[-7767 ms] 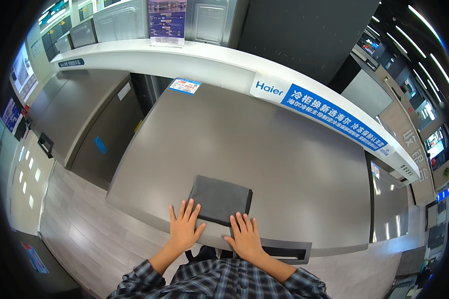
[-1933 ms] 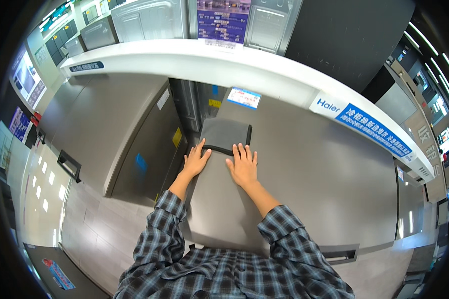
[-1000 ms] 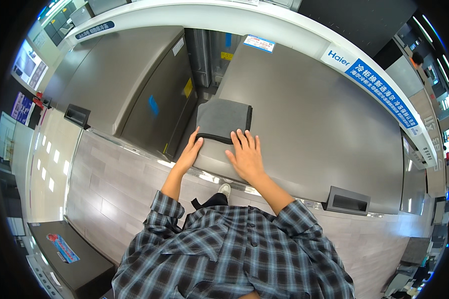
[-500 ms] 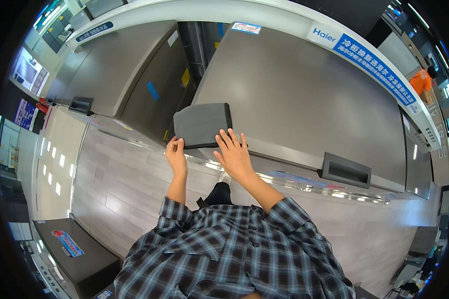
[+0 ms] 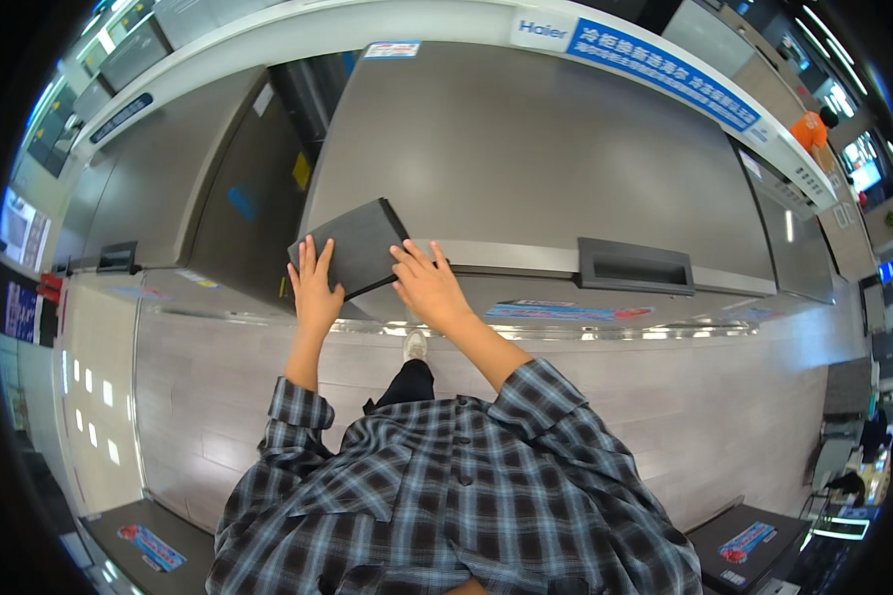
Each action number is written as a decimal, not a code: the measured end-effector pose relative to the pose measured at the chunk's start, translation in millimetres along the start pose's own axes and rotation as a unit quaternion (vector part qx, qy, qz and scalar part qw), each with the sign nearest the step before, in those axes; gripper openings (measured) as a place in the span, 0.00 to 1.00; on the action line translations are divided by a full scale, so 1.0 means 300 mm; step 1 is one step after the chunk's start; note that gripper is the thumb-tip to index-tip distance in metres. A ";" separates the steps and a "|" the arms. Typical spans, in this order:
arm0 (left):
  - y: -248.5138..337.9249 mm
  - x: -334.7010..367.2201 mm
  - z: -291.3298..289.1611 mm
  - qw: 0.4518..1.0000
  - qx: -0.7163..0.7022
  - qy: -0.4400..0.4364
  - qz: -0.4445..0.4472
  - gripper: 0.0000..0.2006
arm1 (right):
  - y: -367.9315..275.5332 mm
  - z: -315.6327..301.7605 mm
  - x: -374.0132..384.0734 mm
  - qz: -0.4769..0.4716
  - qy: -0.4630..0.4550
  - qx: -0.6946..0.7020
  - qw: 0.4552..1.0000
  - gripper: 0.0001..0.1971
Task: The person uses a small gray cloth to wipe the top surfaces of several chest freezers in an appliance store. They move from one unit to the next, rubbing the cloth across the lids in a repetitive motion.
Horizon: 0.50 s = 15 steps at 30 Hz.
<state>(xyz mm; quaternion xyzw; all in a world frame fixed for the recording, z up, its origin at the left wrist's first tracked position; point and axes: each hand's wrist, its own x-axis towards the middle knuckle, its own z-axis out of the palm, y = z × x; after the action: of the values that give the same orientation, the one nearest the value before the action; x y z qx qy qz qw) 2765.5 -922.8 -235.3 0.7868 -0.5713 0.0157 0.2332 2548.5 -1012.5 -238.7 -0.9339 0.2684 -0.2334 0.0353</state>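
A folded dark grey cloth [image 5: 360, 250] with black edging lies at the front left corner of a grey chest freezer's lid [image 5: 526, 149]. It sits slanted to the freezer's front edge. My left hand [image 5: 315, 288] rests on the cloth's left part, fingers stretched out and spread, thumb near its lower edge. At the cloth's right edge is my right hand [image 5: 432, 288], its fingers extended and apart, fingertips touching the cloth's corner. Parts of the cloth under both hands are hidden.
A recessed black handle [image 5: 635, 268] projects from the freezer's front, right of my hands. Another grey freezer [image 5: 159, 169] stands to the left across a narrow gap. A white display rail [image 5: 446, 22] runs behind. Dark boxy units stand at lower left and right; a person in orange [image 5: 812, 131] is far right.
My left hand has gone from pinching the cloth's near left corner to lying spread on top. The cloth has turned to a slant. My right hand stays at its right side; the view has shifted.
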 end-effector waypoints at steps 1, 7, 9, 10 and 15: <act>0.012 -0.008 0.003 1.000 -0.014 -0.011 -0.016 0.42 | -0.002 -0.006 -0.009 0.000 0.016 -0.002 1.000 0.11; 0.059 -0.026 0.025 0.999 -0.037 0.035 0.009 0.38 | -0.007 -0.038 -0.042 0.043 -0.010 -0.029 0.999 0.13; 0.091 -0.017 0.007 0.998 -0.035 0.047 0.023 0.33 | 0.007 -0.039 -0.052 0.059 -0.010 -0.038 0.997 0.14; 0.087 -0.018 0.003 0.998 -0.041 0.046 0.033 0.31 | 0.003 -0.045 -0.051 0.073 -0.019 -0.044 0.996 0.15; 0.134 -0.044 0.010 0.987 -0.156 0.017 0.017 0.27 | -0.002 -0.092 -0.072 0.111 0.002 -0.084 0.990 0.21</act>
<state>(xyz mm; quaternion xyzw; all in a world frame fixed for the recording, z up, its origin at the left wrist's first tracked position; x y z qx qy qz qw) 2723.8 -921.8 -227.8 0.7304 -0.5761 -0.0568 0.3625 2520.1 -999.2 -223.1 -0.8975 0.3893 -0.2065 -0.0184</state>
